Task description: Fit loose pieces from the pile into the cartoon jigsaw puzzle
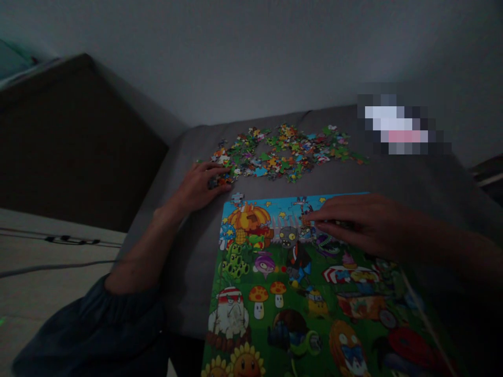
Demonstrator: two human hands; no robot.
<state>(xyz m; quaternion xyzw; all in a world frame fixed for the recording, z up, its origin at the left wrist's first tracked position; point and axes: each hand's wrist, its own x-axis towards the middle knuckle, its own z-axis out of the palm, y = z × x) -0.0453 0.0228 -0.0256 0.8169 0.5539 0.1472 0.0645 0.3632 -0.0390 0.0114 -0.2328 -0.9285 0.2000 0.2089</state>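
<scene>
A colourful cartoon jigsaw board lies on a grey padded surface in front of me. My right hand rests on the board's upper part, fingers pressed together in a pinch at a piece near the top edge. My left hand reaches to the left end of a pile of loose puzzle pieces beyond the board, its fingers curled over a few pieces. One loose piece lies just off the board's top left corner.
A dark brown piece of furniture stands at the left. Cables run over the pale floor below it. A blurred-out object sits at the far right of the grey surface. The room is dim.
</scene>
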